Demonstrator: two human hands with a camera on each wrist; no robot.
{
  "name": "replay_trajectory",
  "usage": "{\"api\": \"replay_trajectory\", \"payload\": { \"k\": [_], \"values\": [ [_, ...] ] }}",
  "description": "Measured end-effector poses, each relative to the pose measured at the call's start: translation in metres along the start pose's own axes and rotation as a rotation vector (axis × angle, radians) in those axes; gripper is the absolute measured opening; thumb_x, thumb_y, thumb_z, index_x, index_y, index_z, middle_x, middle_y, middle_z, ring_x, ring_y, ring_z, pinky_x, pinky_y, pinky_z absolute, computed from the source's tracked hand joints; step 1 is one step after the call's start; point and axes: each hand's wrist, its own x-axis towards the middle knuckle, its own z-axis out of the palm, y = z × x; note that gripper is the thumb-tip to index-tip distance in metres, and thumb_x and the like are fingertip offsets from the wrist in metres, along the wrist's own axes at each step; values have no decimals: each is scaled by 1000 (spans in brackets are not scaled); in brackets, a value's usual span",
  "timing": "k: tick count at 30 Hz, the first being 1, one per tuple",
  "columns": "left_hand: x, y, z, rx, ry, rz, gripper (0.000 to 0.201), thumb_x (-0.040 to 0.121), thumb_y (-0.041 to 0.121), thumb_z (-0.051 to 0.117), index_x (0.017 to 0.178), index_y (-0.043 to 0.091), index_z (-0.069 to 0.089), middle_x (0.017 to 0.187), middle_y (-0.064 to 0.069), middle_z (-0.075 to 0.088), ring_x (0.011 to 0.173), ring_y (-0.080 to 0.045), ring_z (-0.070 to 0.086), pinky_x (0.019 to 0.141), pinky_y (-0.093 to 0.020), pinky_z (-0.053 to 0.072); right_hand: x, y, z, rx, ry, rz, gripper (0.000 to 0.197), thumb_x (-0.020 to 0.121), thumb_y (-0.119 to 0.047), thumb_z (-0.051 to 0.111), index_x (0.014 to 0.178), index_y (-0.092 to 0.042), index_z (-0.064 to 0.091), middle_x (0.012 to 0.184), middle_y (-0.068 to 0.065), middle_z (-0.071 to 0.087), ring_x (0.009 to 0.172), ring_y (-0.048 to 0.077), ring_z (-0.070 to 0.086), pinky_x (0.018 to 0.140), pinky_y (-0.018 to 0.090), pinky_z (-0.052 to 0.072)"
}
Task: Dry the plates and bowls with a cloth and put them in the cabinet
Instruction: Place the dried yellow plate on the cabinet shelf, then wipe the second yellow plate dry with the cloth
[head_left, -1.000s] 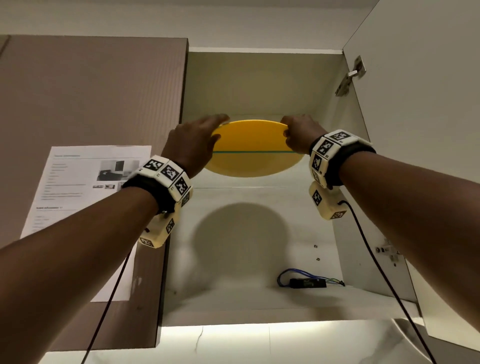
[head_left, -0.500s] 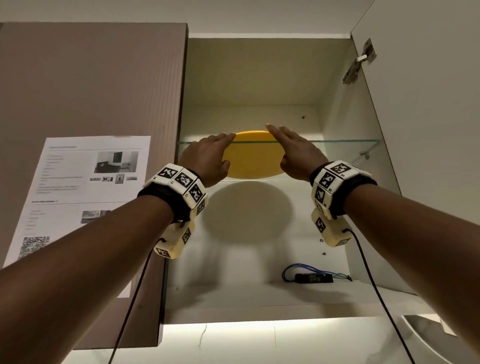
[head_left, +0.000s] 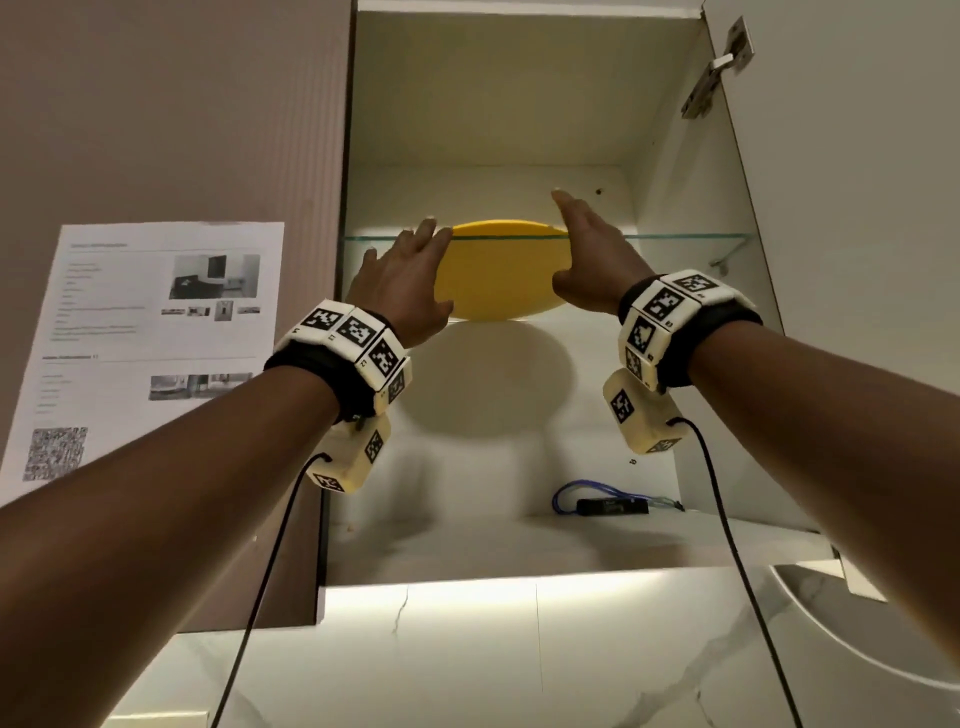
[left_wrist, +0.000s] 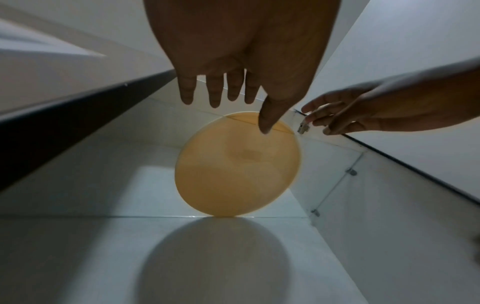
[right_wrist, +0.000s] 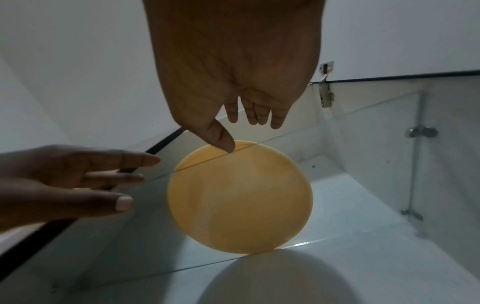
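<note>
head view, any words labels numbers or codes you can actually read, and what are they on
Printed sheet taped to the closed cabinet door: headings and lines too blurred to read.
QR code on that sheet: a pattern, no readable text.
Wrist bands: black-and-white square markers, tiny characters illegible.
Yellow plate: no text.

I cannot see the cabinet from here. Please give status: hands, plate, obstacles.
Left hand open, right hand open, both beside the yellow plate. Plate flat on glass shelf. No obstacle seen.
</note>
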Motion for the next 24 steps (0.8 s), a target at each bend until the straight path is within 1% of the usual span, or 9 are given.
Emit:
{"api": "replay_trajectory", "payload": {
  "k": [3, 5, 8, 11, 12, 15, 18, 21, 24],
  "values": [
    [-37, 9, 5, -198, 114, 24, 68, 91, 27, 66, 151, 20, 35, 160, -5, 32, 141, -30, 39, 113, -47, 36, -34, -2, 0, 131, 148, 8, 70, 83, -5, 62, 147, -15, 35, 150, 8, 39, 135, 26, 39, 103, 31, 36],
    [-71, 21, 10, -353, 138, 20, 59, 90, 28, 65, 145, 22, 46, 151, -3, 46, 134, -26, 47, 107, -44, 42, -65, -3, 3, 198, 189, 22, 58, 82, -10, 61, 137, -14, 45, 141, 8, 48, 129, 24, 45, 95, 25, 36],
    [-125, 38, 15, -521, 125, -6, 50, 85, 38, 61, 134, 26, 57, 131, 2, 64, 116, -21, 60, 95, -44, 52, -118, -2, 6, 297, 211, 73, 46, 82, -15, 60, 128, -12, 53, 132, 5, 56, 119, 19, 52, 91, 23, 43],
    [-180, 54, 16, -596, 84, -2, 40, 86, 44, 58, 123, 29, 64, 116, 9, 69, 98, -12, 66, 84, -40, 56, -173, -6, 8, 340, 203, 74, 39, 83, -17, 59, 121, -8, 57, 124, -1, 60, 112, 13, 57, 90, 18, 48],
    [-203, 60, 17, -603, 48, -5, 37, 88, 45, 58, 121, 30, 64, 113, 11, 69, 93, -10, 67, 82, -39, 56, -195, -9, 12, 327, 174, 67, 39, 83, -18, 58, 120, -8, 57, 123, -1, 60, 111, 12, 57, 91, 18, 48],
    [-257, 73, 21, -596, -73, -47, 27, 90, 44, 58, 114, 34, 67, 98, 14, 73, 81, -11, 69, 78, -40, 57, -248, -16, 26, 300, 105, 54, 39, 83, -19, 59, 120, -8, 56, 124, 0, 59, 111, 12, 56, 91, 26, 51],
    [-309, 76, 28, -584, -242, -131, 22, 91, 46, 60, 107, 36, 69, 88, 16, 73, 75, -8, 68, 78, -39, 58, -298, -21, 38, 263, 36, 103, 39, 84, -21, 62, 121, -10, 56, 124, -1, 59, 106, 5, 56, 89, 25, 51],
    [-365, 72, 37, -600, -377, -172, 20, 90, 46, 60, 100, 34, 73, 81, 17, 71, 71, -7, 67, 72, -37, 58, -345, -25, 49, 167, -75, 142, 39, 84, -26, 59, 122, -14, 57, 123, -4, 58, 109, 10, 57, 91, 32, 51],
    [-417, 65, 41, -632, -457, -226, 22, 90, 46, 58, 98, 32, 73, 77, 18, 68, 70, -8, 67, 67, -37, 57, -395, -22, 54, 106, -198, 203, 40, 83, -26, 59, 122, -15, 58, 122, 2, 58, 110, 15, 57, 89, 39, 51]
  ]
}}
